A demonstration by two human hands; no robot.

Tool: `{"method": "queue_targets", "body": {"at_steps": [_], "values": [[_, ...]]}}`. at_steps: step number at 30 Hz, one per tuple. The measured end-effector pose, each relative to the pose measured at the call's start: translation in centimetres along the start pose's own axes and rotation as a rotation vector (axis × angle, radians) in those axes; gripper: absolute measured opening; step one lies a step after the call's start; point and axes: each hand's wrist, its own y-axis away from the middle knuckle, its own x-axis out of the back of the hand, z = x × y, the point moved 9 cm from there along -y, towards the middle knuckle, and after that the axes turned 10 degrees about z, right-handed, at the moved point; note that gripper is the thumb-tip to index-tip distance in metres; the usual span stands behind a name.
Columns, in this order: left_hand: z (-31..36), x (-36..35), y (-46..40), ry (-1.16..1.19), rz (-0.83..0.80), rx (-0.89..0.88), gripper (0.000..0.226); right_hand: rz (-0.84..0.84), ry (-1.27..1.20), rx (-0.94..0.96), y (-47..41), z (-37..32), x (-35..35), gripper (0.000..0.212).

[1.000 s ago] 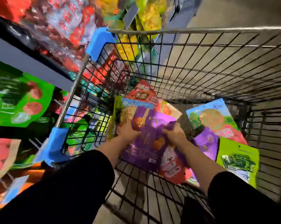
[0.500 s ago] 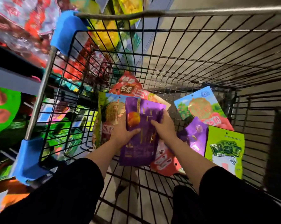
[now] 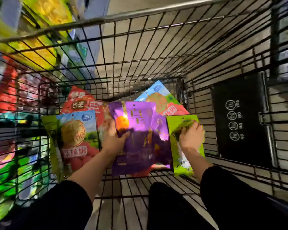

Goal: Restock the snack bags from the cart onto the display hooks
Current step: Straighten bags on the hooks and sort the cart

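Seen from above, two bare hands reach down into a wire shopping cart [image 3: 156, 52] holding snack bags. The left hand [image 3: 114, 138] grips a purple bag [image 3: 140, 140] by its left edge, thumb curled over the front and fingers behind. Just left of that hand lies a green-and-blue bag with red fruit [image 3: 73, 140], and a red bag [image 3: 81, 101] lies beyond it. The right hand [image 3: 190, 136] rests on a lime-green bag [image 3: 185, 145] to the right of the purple one, fingers curled onto its upper part. Beyond both hands, another blue-and-red bag [image 3: 161, 100] leans against the cart's far wall.
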Motion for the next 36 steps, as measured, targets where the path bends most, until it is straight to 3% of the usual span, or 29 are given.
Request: {"method": "queue_targets", "body": {"at_steps": [2, 6, 9, 13, 17, 20, 22, 24, 27, 31, 36], "values": [[-0.6, -1.3, -0.1, 0.027, -0.046, 0.038, 0.075, -0.111, 0.063, -0.087, -0.5, 3.2, -1.0, 0.059], [-1.0, -1.7, -0.5, -0.064, -0.035, 0.006, 0.049, -0.233, -0.01, -0.036, -0.7, 3.8, -2.3, 0.097], [-1.0, -1.8, -0.3, -0.06, -0.032, 0.006, 0.068, -0.195, -0.067, -0.072, -0.8, 3.4, -1.7, 0.109], [-1.0, -1.6, 0.2, -0.016, -0.02, 0.024, 0.075, -0.084, -0.176, -0.127, -0.9, 2.5, 0.2, 0.091], [-0.2, -0.7, 0.2, 0.003, 0.008, 0.026, 0.075, -0.301, -0.668, -0.262, -1.4, 0.4, -0.9, 0.043], [1.6, 0.7, 0.2, 0.062, 0.038, -0.004, 0.076, -0.46, -0.994, -0.244, -1.3, -3.5, -0.4, 0.031], [3.6, 2.2, 0.4, 0.134, 0.079, -0.017, 0.073, -0.489, -1.029, -0.229, -1.3, -6.4, 0.9, 0.022], [5.8, 4.7, 0.5, 0.179, 0.173, -0.031, 0.067, -0.484, -1.013, -0.225, -1.4, -8.9, 2.4, 0.029], [9.2, 9.5, 1.3, 0.246, 0.32, -0.115, 0.065, -0.564, -1.231, -0.098, -0.1, -14.6, 6.2, 0.009], [12.2, 16.5, 4.3, 0.338, 0.466, -0.196, 0.05, -0.585, -1.395, 0.105, 3.4, -20.7, 13.2, 0.017], [13.9, 26.1, 12.5, 0.468, 0.657, -0.346, 0.069, -0.601, -1.475, 0.361, 11.2, -27.2, 22.1, 0.014]]}}
